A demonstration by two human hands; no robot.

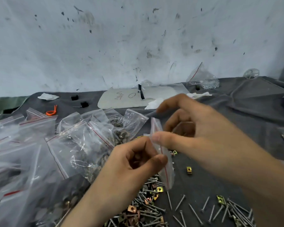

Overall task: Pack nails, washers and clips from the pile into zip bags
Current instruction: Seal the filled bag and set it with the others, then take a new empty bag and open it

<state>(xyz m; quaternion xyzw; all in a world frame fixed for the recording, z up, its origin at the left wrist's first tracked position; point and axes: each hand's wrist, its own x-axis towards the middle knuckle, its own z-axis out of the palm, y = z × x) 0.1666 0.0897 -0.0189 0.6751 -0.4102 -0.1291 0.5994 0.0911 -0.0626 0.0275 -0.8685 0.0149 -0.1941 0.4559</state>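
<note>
A small clear zip bag [166,176] with a red line hangs between both hands over the dark cloth. My left hand [129,163] pinches its edge with thumb and curled fingers. My right hand [192,133] pinches the bag's top with the thumb, the other fingers arched above it. Below lies the pile of nails, washers and brass clips [147,205]. Loose nails [220,208] spread to the right. A single brass clip [189,170] lies apart.
Several filled zip bags [82,141] are heaped on the left. A white board [121,99], tissue, black caps and an orange band [51,111] sit near the stained wall. A bag of screws [203,81] stands at the back right.
</note>
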